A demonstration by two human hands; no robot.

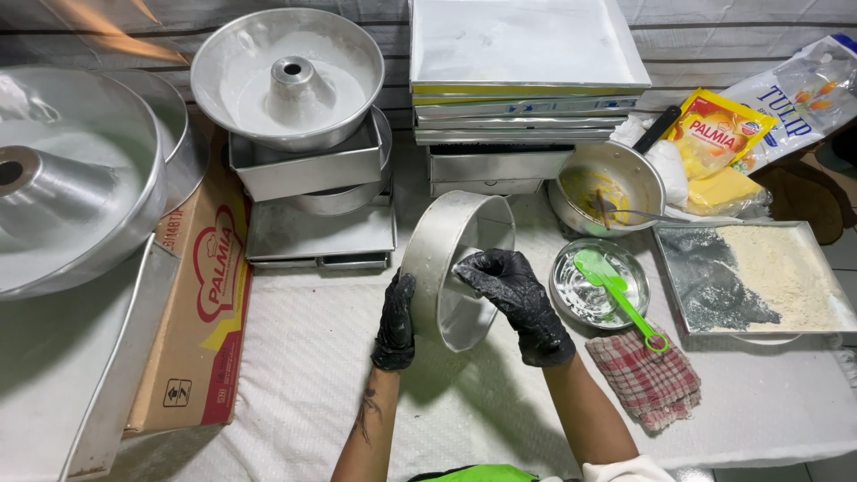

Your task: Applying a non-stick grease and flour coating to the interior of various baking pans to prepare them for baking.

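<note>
**Operator:** Both forearms come up from the bottom edge, gloved in black. My left hand (395,323) is curled round the outer wall of the round cake tin (455,268), which I hold tilted on its side above the white cloth (303,375). My right hand (516,299) reaches inside it, fingers bent and pressed against the inner wall. Whether something sits under those fingers, I cannot tell.

**Observer:** What worries you?

**Operator:** Slip, mostly. The tin rests on its rim with only one hand gripping it; if the gloves are greasy, I judge it could roll or drop onto the cloth.

**Observer:** And round the tin?

**Operator:** Just right of it sits a small round dish (598,284) smeared with white fat, a green spatula (616,295) lying across it. Below that dish lies a checked cloth (647,379). Further right, a rectangular tray (759,278) holds pale flour over half its floor. Behind the tin, a saucepan (609,187) carries yellow residue and a utensil. Left of the tin, a tube pan (287,76), empty, tops a stack of square pans. Far left, a cardboard box (201,303) lies under another large tube pan (71,178).
</note>
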